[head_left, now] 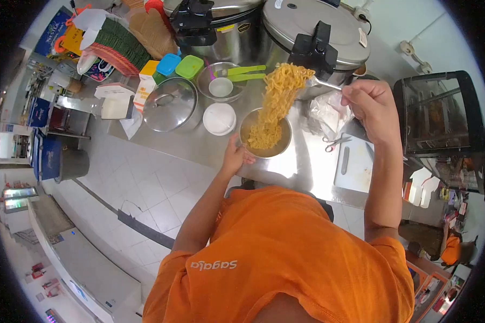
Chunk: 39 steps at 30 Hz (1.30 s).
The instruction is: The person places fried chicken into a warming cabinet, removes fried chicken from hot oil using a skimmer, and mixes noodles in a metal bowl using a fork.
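My right hand (373,107) is closed around the handle of a metal fork (327,84), raised above the counter. A thick clump of yellow-brown noodles (281,97) hangs from the fork and trails down into a round metal bowl (287,141), where more noodles lie. My left hand (236,157) is at the bowl's near left side, its fingers against the outer wall. How firmly it grips is hard to see. A white round container (219,119) stands just left of the bowl.
On the steel counter (312,172) are a lidded pot (171,105), a glass bowl (204,86) with green-handled utensils, scissors (337,142) and a white cutting board (354,164). Two large pressure cookers (318,27) stand behind. A plastic bag (328,116) lies right of the bowl.
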Each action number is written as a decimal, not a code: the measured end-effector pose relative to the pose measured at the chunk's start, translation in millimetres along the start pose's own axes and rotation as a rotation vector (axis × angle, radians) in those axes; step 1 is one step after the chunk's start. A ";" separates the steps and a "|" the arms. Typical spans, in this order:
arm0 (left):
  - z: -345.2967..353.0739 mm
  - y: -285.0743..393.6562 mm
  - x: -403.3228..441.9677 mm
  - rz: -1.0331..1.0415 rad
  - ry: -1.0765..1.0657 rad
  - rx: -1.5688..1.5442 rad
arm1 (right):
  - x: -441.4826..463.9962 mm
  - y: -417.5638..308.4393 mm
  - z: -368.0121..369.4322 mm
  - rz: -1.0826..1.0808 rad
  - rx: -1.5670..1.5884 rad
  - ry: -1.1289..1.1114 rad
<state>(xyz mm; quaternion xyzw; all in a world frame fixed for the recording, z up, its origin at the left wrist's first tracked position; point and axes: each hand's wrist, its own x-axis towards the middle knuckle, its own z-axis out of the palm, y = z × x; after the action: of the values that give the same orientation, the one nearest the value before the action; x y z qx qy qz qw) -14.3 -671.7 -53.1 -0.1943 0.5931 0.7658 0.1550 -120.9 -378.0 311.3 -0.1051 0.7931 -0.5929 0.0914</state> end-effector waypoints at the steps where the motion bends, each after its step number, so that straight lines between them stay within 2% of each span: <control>1: -1.0 -0.4 0.2 0.002 -0.001 0.001 | 0.4 2.3 4.0 -0.033 -0.049 0.008; 2: -1.4 -1.4 0.2 0.003 -0.002 0.000 | 1.3 7.4 7.9 -0.065 -0.099 0.015; 3: -0.5 -0.7 -0.5 0.014 0.000 -0.012 | 9.0 30.7 9.1 -0.188 -0.178 -0.078; 4: 1.0 1.4 -1.2 0.024 0.002 -0.023 | 11.9 48.3 20.7 -0.205 -0.357 -0.110; 5: 2.0 2.7 -2.3 0.034 0.003 -0.032 | 14.5 77.6 37.1 -0.068 -0.495 -0.141; 6: 2.9 3.4 -1.8 0.039 0.005 -0.029 | 10.5 103.7 63.4 -0.125 -0.604 -0.099; 7: 4.2 4.1 -1.4 0.043 0.007 -0.025 | 14.5 152.8 85.1 -0.270 -0.801 -0.093; 8: 5.1 3.8 -1.3 0.047 0.008 -0.020 | 9.7 171.2 106.5 -0.164 -0.998 -0.146; 9: 5.5 2.6 -1.4 0.046 0.013 -0.007 | 6.1 209.3 119.5 -0.323 -1.116 -0.173; 12: 4.0 -4.2 5.8 0.059 0.025 0.024 | -5.3 237.5 134.2 -0.532 -1.024 -0.174; 19: 4.2 -0.7 5.3 0.003 0.017 0.021 | -2.7 118.2 110.2 -0.522 -1.370 -0.272; 25: 6.7 13.4 -1.7 -0.061 -0.034 0.052 | -3.9 86.3 104.0 -0.651 -1.225 -0.195; 31: 2.4 20.3 -1.3 -0.130 -0.077 0.053 | 5.4 97.3 104.2 -0.545 -1.253 -0.222; 33: 2.7 22.9 -3.4 -0.152 -0.101 0.049 | 13.2 116.7 106.9 -0.339 -1.316 -0.245; 37: 2.8 26.4 -3.2 -0.127 -0.155 0.059 | 28.7 204.7 111.7 0.066 -1.306 -0.266; 39: 3.1 25.8 -3.5 -0.093 -0.171 0.080 | 25.7 274.0 109.0 0.048 -1.258 -0.283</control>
<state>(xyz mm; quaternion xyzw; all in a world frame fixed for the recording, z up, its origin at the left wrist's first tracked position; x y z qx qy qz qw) -23.7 -675.2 -28.8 -0.1493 0.5981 0.7473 0.2482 -132.3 -410.2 17.3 -0.1981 0.9716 0.0072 0.1293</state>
